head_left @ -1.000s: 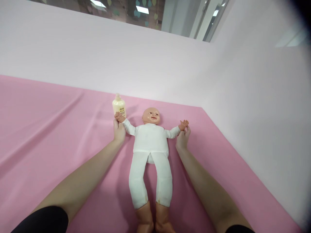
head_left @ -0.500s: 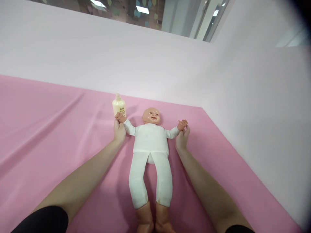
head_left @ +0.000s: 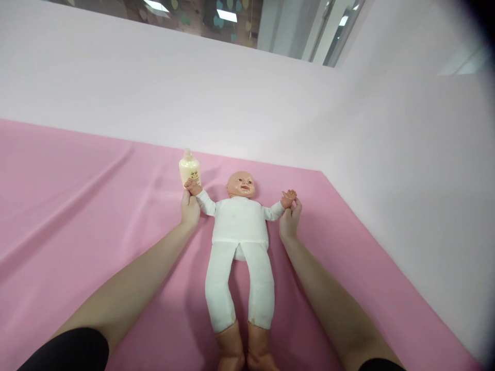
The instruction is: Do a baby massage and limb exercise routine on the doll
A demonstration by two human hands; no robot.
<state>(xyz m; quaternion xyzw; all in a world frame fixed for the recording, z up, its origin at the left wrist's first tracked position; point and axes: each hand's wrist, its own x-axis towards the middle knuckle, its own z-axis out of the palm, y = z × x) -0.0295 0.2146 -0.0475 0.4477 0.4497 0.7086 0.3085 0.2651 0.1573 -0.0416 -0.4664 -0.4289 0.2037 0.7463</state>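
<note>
A baby doll point(head_left: 240, 221) with a white cloth body lies on its back, its head toward the far wall and its feet toward me. Its arms are spread out to both sides. My left hand point(head_left: 190, 208) is closed around the doll's wrist on the left side, the thumb just under the doll's fist. On the other side, my right hand point(head_left: 290, 220) grips the doll's other wrist, with the doll's small spread fingers showing above mine. Part of each grip is hidden behind the doll's hands.
A pump bottle of pale yellow liquid point(head_left: 189, 169) stands behind the doll's left-side hand, partly covered by it. The doll lies on a pink padded sheet point(head_left: 96, 206) with folds at left. White walls point(head_left: 193, 98) rise at the back and right, with a window point(head_left: 232, 23) above.
The doll's right-side hand has shifted slightly inward with my right hand. The doll's left-side hand has moved a little to the right. Both grips stay the same.
</note>
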